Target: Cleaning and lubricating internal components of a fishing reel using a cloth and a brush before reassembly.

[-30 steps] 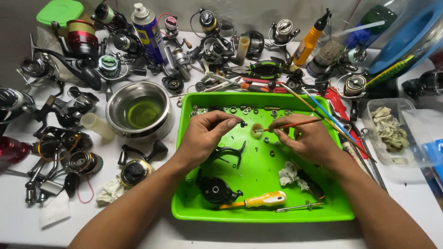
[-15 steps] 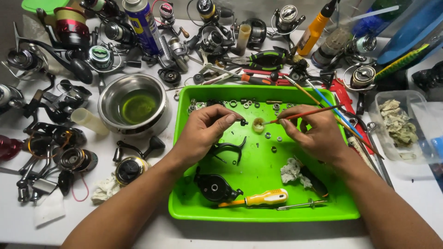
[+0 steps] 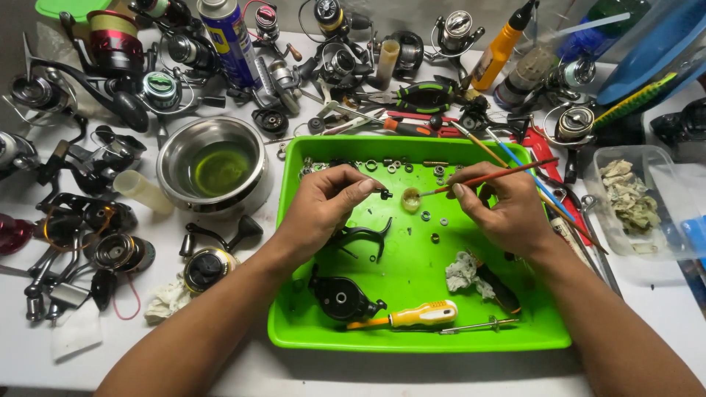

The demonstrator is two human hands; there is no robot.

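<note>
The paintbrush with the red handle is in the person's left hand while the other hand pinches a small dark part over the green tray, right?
Not quite. The head view shows the red-handled paintbrush in the right hand; the left hand pinches the small dark part over the green tray.

A tall blue spray can with a yellow-lettered label (image 3: 229, 40) stands at the desk's far edge; an orange squeeze bottle (image 3: 500, 48) stands further right.
</note>
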